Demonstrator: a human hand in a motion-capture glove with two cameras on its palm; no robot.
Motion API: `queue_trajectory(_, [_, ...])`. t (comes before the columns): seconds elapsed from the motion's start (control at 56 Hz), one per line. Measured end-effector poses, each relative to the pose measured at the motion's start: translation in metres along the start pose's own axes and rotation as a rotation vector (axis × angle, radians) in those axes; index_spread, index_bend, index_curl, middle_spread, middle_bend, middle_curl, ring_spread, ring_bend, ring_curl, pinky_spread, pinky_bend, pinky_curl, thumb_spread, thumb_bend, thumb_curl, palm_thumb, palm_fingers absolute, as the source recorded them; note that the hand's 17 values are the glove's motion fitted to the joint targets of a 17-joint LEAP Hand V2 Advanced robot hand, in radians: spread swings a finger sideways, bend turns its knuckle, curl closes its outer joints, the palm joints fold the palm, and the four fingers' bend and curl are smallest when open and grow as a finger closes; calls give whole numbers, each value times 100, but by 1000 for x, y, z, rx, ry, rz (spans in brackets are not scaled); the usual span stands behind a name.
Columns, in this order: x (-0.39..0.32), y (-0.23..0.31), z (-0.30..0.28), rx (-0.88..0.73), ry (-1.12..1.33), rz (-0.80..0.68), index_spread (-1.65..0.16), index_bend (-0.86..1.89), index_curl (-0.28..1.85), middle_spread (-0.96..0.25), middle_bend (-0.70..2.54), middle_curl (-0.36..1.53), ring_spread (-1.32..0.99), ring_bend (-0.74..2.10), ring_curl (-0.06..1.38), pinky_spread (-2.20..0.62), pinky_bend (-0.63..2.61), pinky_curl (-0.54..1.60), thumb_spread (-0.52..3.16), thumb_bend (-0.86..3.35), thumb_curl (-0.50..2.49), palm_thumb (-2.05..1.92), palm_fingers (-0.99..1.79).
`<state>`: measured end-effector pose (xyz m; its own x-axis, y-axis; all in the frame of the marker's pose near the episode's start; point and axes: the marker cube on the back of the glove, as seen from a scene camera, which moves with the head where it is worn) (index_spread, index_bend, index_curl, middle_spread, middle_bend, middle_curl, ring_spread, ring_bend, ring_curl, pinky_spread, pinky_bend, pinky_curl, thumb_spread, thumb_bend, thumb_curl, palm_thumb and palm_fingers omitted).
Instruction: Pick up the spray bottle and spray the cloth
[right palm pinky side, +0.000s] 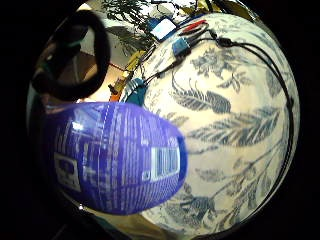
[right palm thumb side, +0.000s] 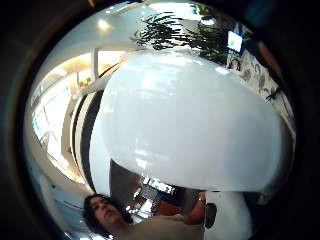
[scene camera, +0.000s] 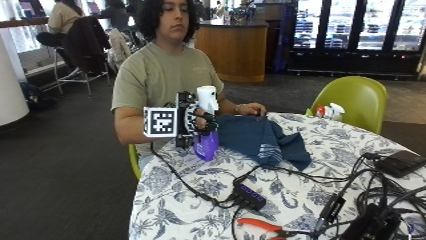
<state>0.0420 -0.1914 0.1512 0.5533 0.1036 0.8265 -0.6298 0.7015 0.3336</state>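
In the outside view my gloved right hand (scene camera: 193, 125) grips the spray bottle (scene camera: 206, 144) upright over the table's edge on the person's side. The bottle has a purple body and a white spray head. It stands just beside the dark blue cloth (scene camera: 263, 137), which lies bunched on the floral tablecloth (scene camera: 200, 200). I cannot tell whether the bottle's base touches the table. The bare left hand (scene camera: 249, 108) rests on the cloth's far edge. The purple labelled body (right palm pinky side: 117, 160) fills much of the little finger side view, and the white spray head (right palm thumb side: 190, 125) fills the thumb side view.
A black hub (scene camera: 251, 194) with cables lies in front of the cloth. Red-handled pliers (scene camera: 263, 226) lie near the front edge. A black device (scene camera: 399, 162) and more cables sit at the right. A green chair (scene camera: 353, 97) and small bottles (scene camera: 329, 111) are behind the table.
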Motion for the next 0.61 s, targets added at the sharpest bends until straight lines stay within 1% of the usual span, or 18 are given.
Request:
queue_trajectory(0.054, [3, -2, 1, -29, -5, -11, -20, 13, 25, 4, 24, 37, -5, 44, 34, 7, 31, 34, 88, -5, 38, 76, 57])
queue_trajectory(0.125, [5, -16, 6, 81, -24, -43, -20, 12, 25, 4, 23, 37, -7, 45, 35, 4, 32, 34, 88, -5, 37, 71, 60])
queue_trajectory(0.143, [6, -17, 7, 87, -25, -43, -20, 12, 25, 4, 23, 37, -7, 45, 35, 4, 32, 34, 88, -5, 37, 71, 61])
queue_trajectory(0.25, [11, -20, 9, 33, 22, -77, -20, 12, 25, 3, 23, 37, -8, 45, 35, 2, 31, 35, 87, -4, 36, 67, 64])
queue_trajectory(0.357, [14, -37, 15, 108, 43, -103, -20, 12, 25, 3, 23, 38, -9, 45, 35, 0, 30, 35, 87, -4, 35, 65, 68])
queue_trajectory(0.411, [18, -41, 17, 79, 51, -115, -20, 12, 25, 2, 23, 38, -10, 45, 35, 0, 29, 35, 87, -4, 35, 64, 69])
queue_trajectory(0.483, [21, -46, 18, 44, 55, -102, -20, 12, 25, 2, 23, 38, -10, 44, 36, -1, 28, 35, 87, -3, 35, 64, 70])
queue_trajectory(0.572, [22, -60, 23, 118, 45, -51, -19, 11, 25, 3, 24, 39, -10, 45, 36, -1, 26, 35, 87, -4, 35, 62, 74])
queue_trajectory(0.608, [22, -58, 23, 78, 34, -19, -19, 11, 25, 3, 24, 39, -9, 45, 36, -1, 26, 34, 86, -4, 35, 62, 76])
